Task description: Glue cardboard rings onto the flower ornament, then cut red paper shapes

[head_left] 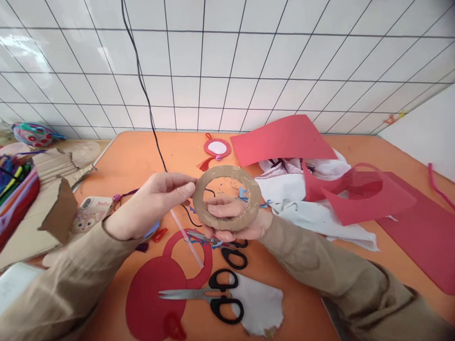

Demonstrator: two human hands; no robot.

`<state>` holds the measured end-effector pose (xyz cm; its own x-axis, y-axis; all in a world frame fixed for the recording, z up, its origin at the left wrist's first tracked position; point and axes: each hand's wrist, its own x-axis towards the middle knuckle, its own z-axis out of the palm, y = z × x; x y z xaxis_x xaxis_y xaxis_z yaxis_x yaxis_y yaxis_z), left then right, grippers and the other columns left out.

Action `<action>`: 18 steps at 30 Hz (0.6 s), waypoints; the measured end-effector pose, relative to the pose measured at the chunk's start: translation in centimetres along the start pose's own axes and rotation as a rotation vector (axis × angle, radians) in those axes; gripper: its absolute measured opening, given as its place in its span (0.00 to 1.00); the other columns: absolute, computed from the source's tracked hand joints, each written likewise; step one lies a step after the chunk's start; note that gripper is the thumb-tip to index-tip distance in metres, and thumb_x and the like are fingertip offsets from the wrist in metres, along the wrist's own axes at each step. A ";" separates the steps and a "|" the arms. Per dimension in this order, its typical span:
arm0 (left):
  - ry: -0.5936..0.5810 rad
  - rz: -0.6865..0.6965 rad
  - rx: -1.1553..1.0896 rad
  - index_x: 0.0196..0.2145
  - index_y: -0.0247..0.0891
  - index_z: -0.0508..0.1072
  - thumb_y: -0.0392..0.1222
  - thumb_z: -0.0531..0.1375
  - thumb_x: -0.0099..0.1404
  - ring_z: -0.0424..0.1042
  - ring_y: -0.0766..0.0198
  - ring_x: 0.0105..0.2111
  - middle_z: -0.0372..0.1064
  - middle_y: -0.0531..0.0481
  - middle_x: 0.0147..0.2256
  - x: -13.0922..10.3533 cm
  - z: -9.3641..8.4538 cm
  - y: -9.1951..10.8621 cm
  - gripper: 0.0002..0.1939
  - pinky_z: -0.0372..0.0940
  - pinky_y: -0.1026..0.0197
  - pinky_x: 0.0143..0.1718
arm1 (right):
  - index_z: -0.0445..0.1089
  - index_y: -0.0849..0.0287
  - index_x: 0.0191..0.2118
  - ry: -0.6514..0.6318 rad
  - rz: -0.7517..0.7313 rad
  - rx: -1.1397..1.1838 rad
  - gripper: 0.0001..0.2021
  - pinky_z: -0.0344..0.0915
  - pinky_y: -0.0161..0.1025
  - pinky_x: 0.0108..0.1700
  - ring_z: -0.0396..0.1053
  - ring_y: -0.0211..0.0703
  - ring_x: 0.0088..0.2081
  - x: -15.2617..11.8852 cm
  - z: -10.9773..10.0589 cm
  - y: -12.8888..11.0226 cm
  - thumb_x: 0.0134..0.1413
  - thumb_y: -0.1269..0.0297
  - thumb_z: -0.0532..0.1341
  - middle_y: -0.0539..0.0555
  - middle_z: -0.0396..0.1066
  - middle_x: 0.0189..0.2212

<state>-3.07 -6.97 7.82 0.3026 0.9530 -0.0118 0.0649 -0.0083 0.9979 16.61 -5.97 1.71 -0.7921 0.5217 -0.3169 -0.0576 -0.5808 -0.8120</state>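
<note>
A brown cardboard ring (pixel 253 195) is held up over the middle of the orange table. My left hand (pixel 151 201) pinches its upper left edge between thumb and fingers. My right hand (pixel 237 218) supports it from beneath, and some of its fingers show through the hole. Below the hands lie a red disc (pixel 153 299) and a red ring (pixel 207 264). Black-handled scissors (pixel 187 294) rest across the disc, their handles touching a white scrap (pixel 259 305). A second pair of scissors (pixel 237 258) is partly under my right hand, beside a clear stick (pixel 187 237).
A round red ornament (pixel 218 148) with a tassel lies at the back. Red sheets (pixel 282 138) and white cloth (pixel 312 214) spread over the right side. On the left are cardboard (pixel 37 224), a phone (pixel 89 214) and colourful bundles (pixel 13 200). A black cable (pixel 144 91) hangs down the tiled wall.
</note>
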 end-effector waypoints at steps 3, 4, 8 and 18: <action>-0.044 -0.019 -0.072 0.25 0.36 0.80 0.39 0.67 0.55 0.67 0.65 0.23 0.73 0.47 0.22 0.9 -0.2 -0.1 0.05 0.64 0.65 0.24 | 0.70 0.58 0.36 0.010 -0.026 -0.097 0.15 0.53 0.31 0.17 0.60 0.32 0.17 -0.4 0.7 -0.8 0.52 0.50 0.65 0.52 0.73 0.23; -0.049 -0.030 -0.099 0.24 0.35 0.80 0.38 0.67 0.54 0.65 0.67 0.20 0.71 0.47 0.21 1.1 -0.4 0.1 0.05 0.61 0.67 0.21 | 0.70 0.59 0.35 0.034 -0.072 -0.210 0.16 0.54 0.32 0.18 0.61 0.33 0.17 -0.4 0.7 -1.2 0.55 0.49 0.61 0.52 0.72 0.23; 0.122 0.032 -0.161 0.19 0.35 0.75 0.34 0.64 0.58 0.61 0.70 0.16 0.66 0.49 0.17 1.6 -1.3 2.3 0.11 0.57 0.68 0.16 | 0.69 0.59 0.33 0.293 -0.366 -0.833 0.14 0.69 0.39 0.30 0.72 0.43 0.29 1.4 -0.1 -2.9 0.61 0.55 0.54 0.55 0.73 0.28; 0.293 0.056 -0.219 0.21 0.35 0.70 0.33 0.55 0.65 0.59 0.70 0.17 0.71 0.46 0.22 2.8 -2.1 3.9 0.14 0.51 0.66 0.17 | 0.69 0.57 0.42 0.312 -0.512 -1.617 0.15 0.67 0.50 0.44 0.72 0.56 0.42 10.5 -1.5 -1.4 0.50 0.79 0.56 0.58 0.74 0.38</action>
<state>-3.98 -3.68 11.78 0.0131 0.9994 0.0305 -0.1585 -0.0280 0.9870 9.32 1.22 -1.24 -0.7398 0.6443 0.1940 0.5303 0.7357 -0.4214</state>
